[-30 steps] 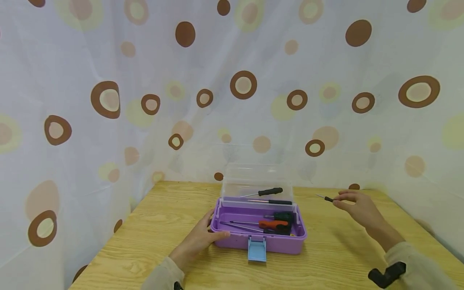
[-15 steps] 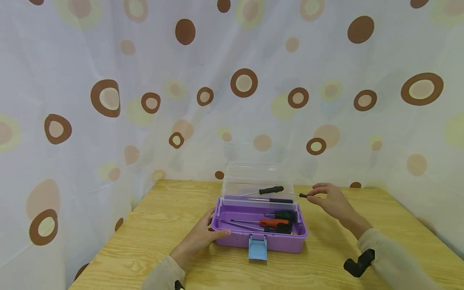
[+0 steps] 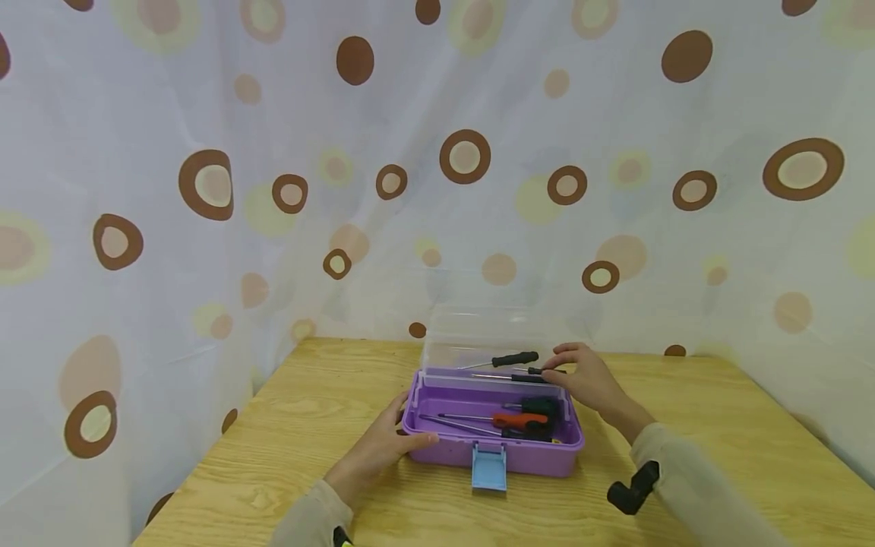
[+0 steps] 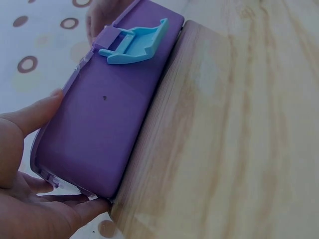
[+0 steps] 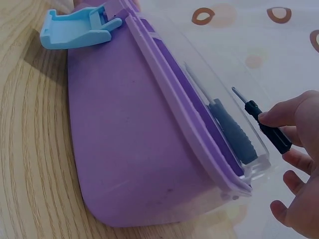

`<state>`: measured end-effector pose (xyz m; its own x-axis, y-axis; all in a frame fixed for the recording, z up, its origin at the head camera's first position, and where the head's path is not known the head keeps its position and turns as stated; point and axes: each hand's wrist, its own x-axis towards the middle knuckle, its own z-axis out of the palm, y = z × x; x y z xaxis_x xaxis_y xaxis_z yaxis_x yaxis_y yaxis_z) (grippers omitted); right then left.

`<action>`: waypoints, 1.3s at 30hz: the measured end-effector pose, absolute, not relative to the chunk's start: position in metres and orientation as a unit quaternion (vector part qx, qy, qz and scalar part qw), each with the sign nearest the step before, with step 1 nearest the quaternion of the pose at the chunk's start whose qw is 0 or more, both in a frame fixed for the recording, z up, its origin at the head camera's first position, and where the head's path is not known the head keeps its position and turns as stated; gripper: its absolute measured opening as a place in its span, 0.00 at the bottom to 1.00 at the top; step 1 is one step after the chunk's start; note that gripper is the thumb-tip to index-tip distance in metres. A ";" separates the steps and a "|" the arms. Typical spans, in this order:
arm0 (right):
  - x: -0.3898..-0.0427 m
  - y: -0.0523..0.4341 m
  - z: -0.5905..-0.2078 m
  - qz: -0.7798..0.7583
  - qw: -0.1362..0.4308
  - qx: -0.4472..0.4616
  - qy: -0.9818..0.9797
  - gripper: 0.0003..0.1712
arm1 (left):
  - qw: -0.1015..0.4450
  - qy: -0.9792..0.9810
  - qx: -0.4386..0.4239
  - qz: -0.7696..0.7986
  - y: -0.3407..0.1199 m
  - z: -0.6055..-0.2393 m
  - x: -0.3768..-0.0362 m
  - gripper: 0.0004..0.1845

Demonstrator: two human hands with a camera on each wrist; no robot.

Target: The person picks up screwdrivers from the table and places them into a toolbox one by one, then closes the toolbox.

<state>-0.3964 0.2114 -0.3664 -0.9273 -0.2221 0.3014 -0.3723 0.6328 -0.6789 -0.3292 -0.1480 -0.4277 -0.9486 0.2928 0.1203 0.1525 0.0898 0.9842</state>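
Note:
A purple toolbox (image 3: 451,454) stands on the table, its clear lid (image 3: 472,323) raised at the back. My left hand (image 3: 376,450) grips its left front corner, thumb on the rim and fingers round the side. Between thumb and fingers, my right hand (image 3: 595,389) pinches a small black screwdriver (image 5: 271,130) above the box's back right part. Two longer black-handled screwdrivers (image 3: 514,358) lie at the lid side. Inside the box are an orange-handled screwdriver (image 3: 521,420), a dark green-handled one (image 3: 538,405) and a black-handled one (image 3: 513,434).
A light blue latch (image 3: 489,469) hangs down at the box's front. The wooden table (image 3: 273,456) extends to both sides, and a dotted curtain (image 3: 383,114) hangs behind and beside it.
My right hand has carried the small screwdriver leftward from beside the box to above its back right part. My left hand has kept its grip on the corner.

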 end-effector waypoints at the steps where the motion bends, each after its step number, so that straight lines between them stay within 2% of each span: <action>1: -0.397 0.209 -0.367 0.396 0.094 0.163 -0.899 0.11 | 0.053 0.737 0.150 0.656 -0.148 -0.428 -0.329 0.54; 23: -0.403 0.190 -0.371 0.383 0.092 0.194 -0.898 0.09 | 0.046 0.741 0.151 0.652 -0.148 -0.427 -0.330 0.53; 39: -0.403 0.198 -0.371 0.397 0.083 0.174 -0.897 0.14 | 0.052 0.739 0.141 0.656 -0.147 -0.426 -0.329 0.54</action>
<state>-0.4028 0.1980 -0.3714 -0.9252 -0.2470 0.2880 -0.3792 0.6246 -0.6827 -0.3293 -0.1475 -0.4261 -0.9548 0.2771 0.1074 0.1396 0.0991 0.9852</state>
